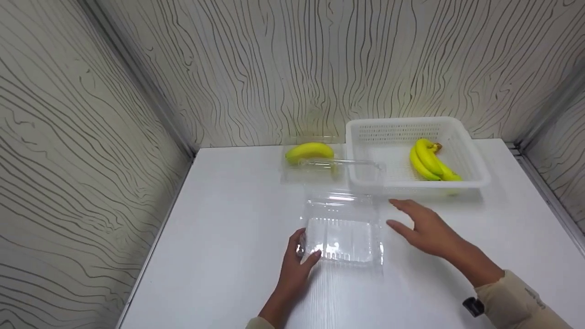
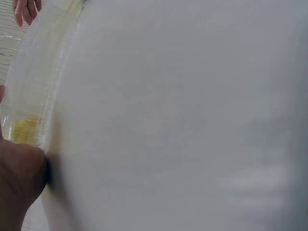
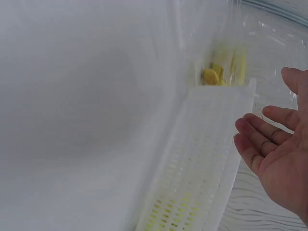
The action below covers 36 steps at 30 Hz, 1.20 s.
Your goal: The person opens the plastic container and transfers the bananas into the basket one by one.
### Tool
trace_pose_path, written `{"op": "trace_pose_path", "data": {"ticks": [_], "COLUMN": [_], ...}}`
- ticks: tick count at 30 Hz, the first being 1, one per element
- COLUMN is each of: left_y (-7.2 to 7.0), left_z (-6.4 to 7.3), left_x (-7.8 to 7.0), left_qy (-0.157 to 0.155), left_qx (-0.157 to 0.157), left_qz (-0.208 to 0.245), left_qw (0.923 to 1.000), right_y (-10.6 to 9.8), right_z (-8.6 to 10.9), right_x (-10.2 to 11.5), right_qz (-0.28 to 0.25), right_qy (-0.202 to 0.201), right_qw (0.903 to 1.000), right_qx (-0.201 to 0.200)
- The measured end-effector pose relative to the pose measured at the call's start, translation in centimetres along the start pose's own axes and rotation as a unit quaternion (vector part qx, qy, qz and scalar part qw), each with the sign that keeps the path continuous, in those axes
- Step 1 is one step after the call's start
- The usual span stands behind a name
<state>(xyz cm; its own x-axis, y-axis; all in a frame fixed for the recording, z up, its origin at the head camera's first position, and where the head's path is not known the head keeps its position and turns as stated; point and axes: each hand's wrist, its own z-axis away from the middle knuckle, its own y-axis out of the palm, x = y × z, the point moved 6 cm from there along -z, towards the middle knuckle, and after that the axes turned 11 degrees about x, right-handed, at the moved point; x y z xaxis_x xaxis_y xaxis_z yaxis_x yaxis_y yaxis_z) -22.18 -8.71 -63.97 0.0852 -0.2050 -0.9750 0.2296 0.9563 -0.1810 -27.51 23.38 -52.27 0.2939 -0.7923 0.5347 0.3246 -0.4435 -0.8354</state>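
My left hand (image 1: 292, 269) grips the left side of a clear plastic box (image 1: 343, 240), thumb over its near left corner and fingers around the outer side. The box has its lid part raised toward the back, and it is see-through. In the left wrist view the thumb (image 2: 24, 166) presses against the box wall (image 2: 38, 82). To the right of the box, my right hand (image 1: 427, 230) hovers with fingers extended and thumb apart, holding nothing. The right wrist view shows its palm (image 3: 284, 178) and spread fingers.
Behind the box, another clear plastic container (image 1: 290, 176) holds a single banana (image 1: 311, 150). A white perforated basket (image 1: 475, 167) stands at the back right with a bunch of bananas (image 1: 427, 160) inside. Patterned wall panels (image 1: 274, 68) border the white table (image 1: 219, 228).
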Motion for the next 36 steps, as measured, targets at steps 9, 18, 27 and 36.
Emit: {"op": "trace_pose_path", "data": {"ticks": [9, 18, 27, 36], "left_y": [0.1, 0.6, 0.3, -1.2], "left_z": [0.1, 0.1, -0.1, 0.7], "left_x": [0.0, -0.2, -0.3, 0.1], "left_qy": [-0.003, 0.007, 0.004, -0.015], "left_qx": [-0.010, 0.003, 0.003, -0.025], "left_qz": [-0.005, 0.003, -0.021, -0.045], "left_qw": [0.9999, 1.0000, 0.9998, 0.9986], "right_y": [7.3, 8.8, 8.6, 9.6], "right_z": [2.0, 1.8, 1.4, -0.3], "right_x": [2.8, 2.4, 2.9, 3.9], "right_qz": [-0.052, -0.088, -0.101, -0.118], "right_qy": [0.023, 0.052, 0.053, 0.037], "right_qw": [0.9943, 0.9924, 0.9899, 0.9882], "right_qx": [0.090, 0.069, 0.084, 0.090]}}
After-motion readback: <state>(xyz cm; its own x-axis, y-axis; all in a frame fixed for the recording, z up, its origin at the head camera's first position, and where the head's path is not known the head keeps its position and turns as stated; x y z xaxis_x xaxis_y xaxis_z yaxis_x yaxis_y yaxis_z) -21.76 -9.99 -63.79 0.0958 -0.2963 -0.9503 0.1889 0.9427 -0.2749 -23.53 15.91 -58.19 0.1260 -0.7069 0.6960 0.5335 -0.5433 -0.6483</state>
